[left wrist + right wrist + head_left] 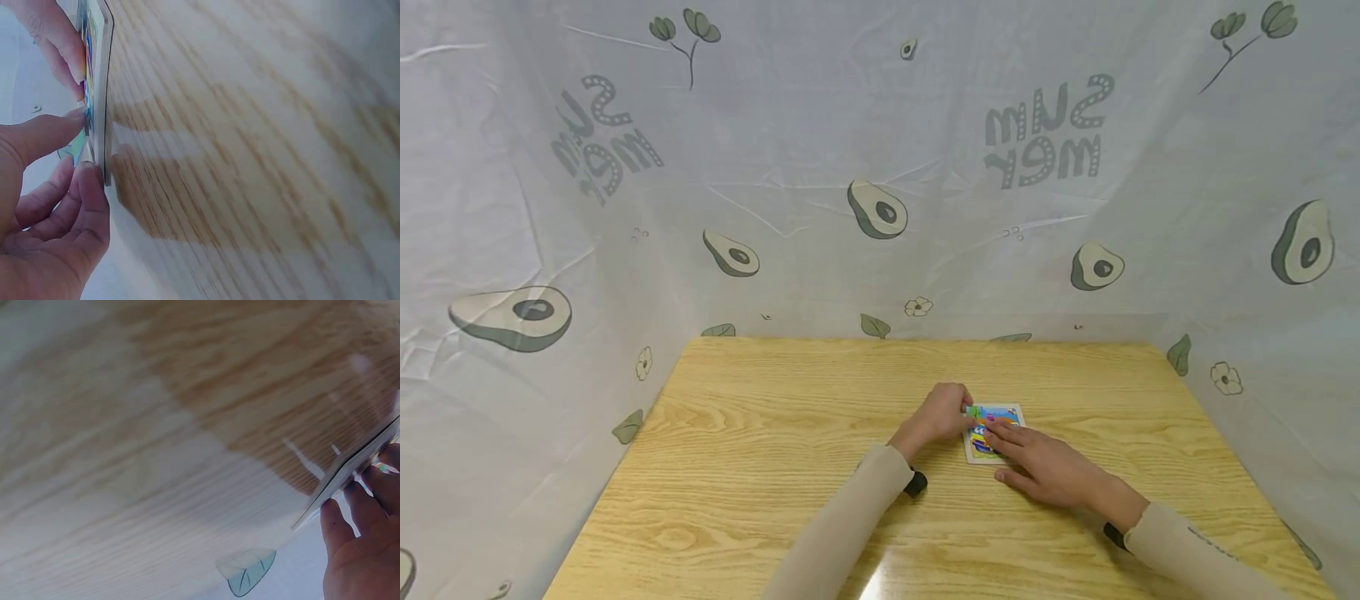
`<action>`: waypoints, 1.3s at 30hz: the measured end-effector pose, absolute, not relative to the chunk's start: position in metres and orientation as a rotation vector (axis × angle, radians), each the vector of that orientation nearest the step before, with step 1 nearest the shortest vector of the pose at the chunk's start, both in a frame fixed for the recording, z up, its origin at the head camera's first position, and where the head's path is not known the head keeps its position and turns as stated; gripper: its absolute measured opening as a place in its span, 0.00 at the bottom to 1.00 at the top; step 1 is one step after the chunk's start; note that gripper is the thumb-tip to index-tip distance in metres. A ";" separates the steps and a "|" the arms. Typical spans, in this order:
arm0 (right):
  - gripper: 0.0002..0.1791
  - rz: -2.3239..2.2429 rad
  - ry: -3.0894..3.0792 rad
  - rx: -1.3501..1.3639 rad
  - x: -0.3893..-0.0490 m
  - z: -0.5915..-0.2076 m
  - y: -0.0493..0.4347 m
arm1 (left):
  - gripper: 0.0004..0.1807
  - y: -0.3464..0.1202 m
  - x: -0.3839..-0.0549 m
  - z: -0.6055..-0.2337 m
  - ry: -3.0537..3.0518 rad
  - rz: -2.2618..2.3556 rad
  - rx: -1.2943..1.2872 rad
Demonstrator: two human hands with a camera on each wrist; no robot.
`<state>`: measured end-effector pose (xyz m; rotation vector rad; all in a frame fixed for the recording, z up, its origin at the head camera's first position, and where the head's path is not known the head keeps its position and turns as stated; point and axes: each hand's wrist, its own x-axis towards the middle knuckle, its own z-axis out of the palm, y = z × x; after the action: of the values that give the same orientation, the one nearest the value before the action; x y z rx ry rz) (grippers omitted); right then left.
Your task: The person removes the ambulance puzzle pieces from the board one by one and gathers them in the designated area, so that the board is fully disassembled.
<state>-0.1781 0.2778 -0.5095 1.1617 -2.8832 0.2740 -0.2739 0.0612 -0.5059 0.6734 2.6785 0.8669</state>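
Observation:
A small square picture puzzle board [976, 457] with a pale border and a bright, colourful print lies flat on the table, right of centre. At its far left corner my left hand [942, 410] pinches a thin puzzle piece [79, 145] between thumb and fingertips; in the left wrist view the piece tilts up from the board's face. My right hand [1051, 465] lies over the near right part of the board, its fairly straight fingers resting on the picture and covering some of it. In the right wrist view those fingertips are along the board's edge [340, 472].
The wooden tabletop [760, 417] extends around the board on all sides. A pale curtain [805, 142] printed with avocados and leaves hangs behind the table and along both sides. A dark wrist strap [916, 483] shows below the left sleeve.

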 end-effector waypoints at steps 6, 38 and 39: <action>0.33 0.267 -2.909 1.148 -0.179 -0.511 0.278 | 0.12 0.062 -0.274 -0.506 2.659 0.927 0.673; 0.33 0.304 -2.936 1.129 -0.179 -0.509 0.277 | 0.02 0.049 -0.258 -0.506 2.469 1.568 0.284; 0.33 0.304 -2.935 1.129 -0.179 -0.509 0.277 | 0.03 0.048 -0.257 -0.505 2.450 1.592 0.276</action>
<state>-0.1786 0.2767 -0.5089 1.1294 -2.9347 0.3036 -0.2575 0.0475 -0.5050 0.2760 2.4503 1.5921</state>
